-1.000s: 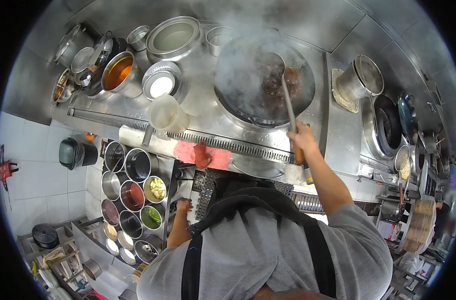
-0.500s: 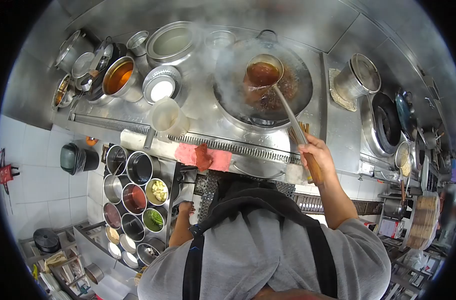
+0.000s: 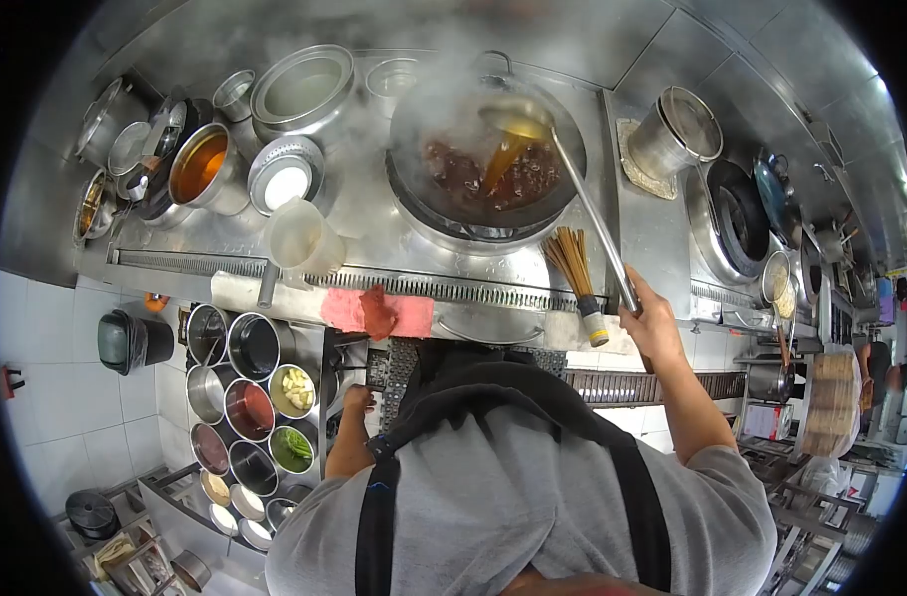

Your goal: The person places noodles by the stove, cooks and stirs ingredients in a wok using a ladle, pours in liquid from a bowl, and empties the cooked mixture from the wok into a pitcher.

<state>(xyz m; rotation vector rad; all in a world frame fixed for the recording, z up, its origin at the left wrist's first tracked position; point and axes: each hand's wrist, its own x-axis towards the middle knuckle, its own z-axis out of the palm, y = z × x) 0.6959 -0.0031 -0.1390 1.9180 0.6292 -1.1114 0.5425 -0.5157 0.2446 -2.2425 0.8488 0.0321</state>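
Observation:
My right hand (image 3: 655, 320) is wrapped round the handle of a long ladle (image 3: 585, 189), right of the stove's front edge. The ladle's bowl is tilted above the wok (image 3: 409, 179), and brown liquid streams from it into dark, bubbling sauce (image 3: 460, 179). Steam partly veils the wok's left side. Low on the left, beside the rack of metal pots, hangs my left hand (image 3: 358, 399); its fingers look curled, but whether they hold anything is unclear. A bamboo brush (image 3: 577, 283) lies between the wok and my right hand.
Left of the wok are a plastic jug (image 3: 302, 238), a pot of orange liquid (image 3: 199, 169) and a large lidless pot (image 3: 302, 89). Red cloths (image 3: 378, 312) lie on the front ledge. A strainer pot (image 3: 677, 129) and dark pans (image 3: 740, 219) stand at the right.
The ladle rose from the sauce filled with liquid and has tipped, pouring it back. My right hand has moved right and lower. The whole view has shifted slightly.

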